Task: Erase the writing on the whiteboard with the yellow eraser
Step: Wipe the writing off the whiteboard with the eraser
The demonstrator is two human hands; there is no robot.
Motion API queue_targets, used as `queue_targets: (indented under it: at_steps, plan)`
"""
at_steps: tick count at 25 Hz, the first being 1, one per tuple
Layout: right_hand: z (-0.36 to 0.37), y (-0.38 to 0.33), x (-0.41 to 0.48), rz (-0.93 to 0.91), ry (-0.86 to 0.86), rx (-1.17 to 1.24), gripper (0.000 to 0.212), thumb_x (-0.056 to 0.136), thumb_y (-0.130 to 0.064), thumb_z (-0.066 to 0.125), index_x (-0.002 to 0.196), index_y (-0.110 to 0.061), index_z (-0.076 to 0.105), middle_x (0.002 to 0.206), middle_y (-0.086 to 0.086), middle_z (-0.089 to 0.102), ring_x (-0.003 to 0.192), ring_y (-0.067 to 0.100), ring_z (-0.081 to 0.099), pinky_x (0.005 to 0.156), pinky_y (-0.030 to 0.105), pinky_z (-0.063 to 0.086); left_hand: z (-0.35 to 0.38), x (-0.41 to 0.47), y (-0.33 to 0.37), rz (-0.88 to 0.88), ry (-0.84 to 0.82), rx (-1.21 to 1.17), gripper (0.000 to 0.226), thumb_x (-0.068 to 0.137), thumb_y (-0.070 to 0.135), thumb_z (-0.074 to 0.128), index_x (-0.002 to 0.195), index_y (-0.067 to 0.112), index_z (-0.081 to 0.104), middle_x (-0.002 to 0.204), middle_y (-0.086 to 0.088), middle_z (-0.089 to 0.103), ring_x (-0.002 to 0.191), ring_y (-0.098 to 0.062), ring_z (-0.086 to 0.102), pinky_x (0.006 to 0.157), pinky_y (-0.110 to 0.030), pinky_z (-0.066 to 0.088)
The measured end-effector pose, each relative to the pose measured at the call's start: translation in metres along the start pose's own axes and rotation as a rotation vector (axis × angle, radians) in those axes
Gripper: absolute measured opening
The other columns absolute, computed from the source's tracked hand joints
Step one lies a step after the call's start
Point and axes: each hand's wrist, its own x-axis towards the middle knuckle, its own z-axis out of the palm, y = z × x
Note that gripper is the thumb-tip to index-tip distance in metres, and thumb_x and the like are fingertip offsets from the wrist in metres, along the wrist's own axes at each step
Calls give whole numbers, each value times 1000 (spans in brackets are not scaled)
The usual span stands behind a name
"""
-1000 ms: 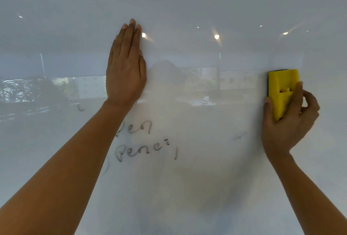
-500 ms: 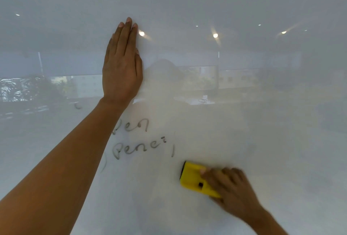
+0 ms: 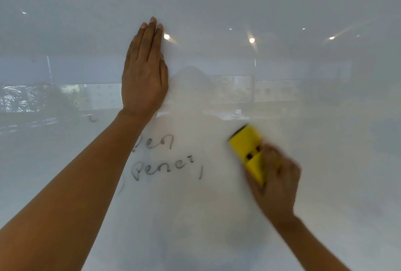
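one whiteboard (image 3: pixel 303 216) fills nearly the whole head view, glossy and pale, mirroring ceiling lights (image 3: pixel 251 40) along its upper part and a dim band of windows and foliage across its middle. the left forearm (image 3: pixel 71 186) comes next in size, running from the lower left corner up toward the centre and covering the start of the writing. the left hand (image 3: pixel 144 80) lies flat against the board above the words, fingers straight, close together and pointing up, its grip holding nothing. the right hand (image 3: pixel 275 181) is at the lower right of centre, blurred, with its forearm coming in from the bottom right corner. its grip is closed around the yellow eraser (image 3: pixel 247 149), fingers over the lower end of the block. the eraser is tilted, its upper end leaning to the left, and appears to lie against the board to the right of the writing and apart from it; a dark strip shows along its upper left edge and two small dark marks sit on its back. the writing (image 3: pixel 165 166) is grey and faint, in two lines: the upper reads roughly "pen", the lower roughly "penc" followed by a short upright stroke. a small curved grey mark (image 3: pixel 92 119) sits alone further left, just below the reflected windows
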Motion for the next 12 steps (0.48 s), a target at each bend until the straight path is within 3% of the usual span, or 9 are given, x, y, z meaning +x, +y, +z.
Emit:
queue_targets:
  at_steps: [3,6,8,12]
  plan:
    - [-5,-7,-61,-415,-212,-12,45,99,-40,32,140,-22,29,125,0,45,85,29,46,74,38,36,-1,1,-1,-1,-3,-3,45,99,6,32,144,0,35,151,-15,35,141,-26,28,117,-38,24]
    - [-9,20,-42,-524,-212,-14,42,100,-40,29,137,-22,30,126,-2,44,85,28,45,73,38,35,0,1,-1,2,-11,-14,46,99,6,32,144,-1,35,151,-15,35,141,-26,28,117,-38,24]
    - [-9,39,-2,-371,-93,-17,44,97,-41,38,133,-17,37,124,6,46,85,32,47,71,39,35,0,0,-1,0,-12,-10,46,99,6,32,144,0,35,151,-14,34,142,-25,27,118,-38,23]
    - [-5,41,99,181,169,-87,58,91,-39,56,138,-7,42,130,20,48,96,37,47,80,41,35,0,0,0,1,-13,-3,46,99,5,32,144,-1,35,151,-15,34,142,-26,28,118,-38,23]
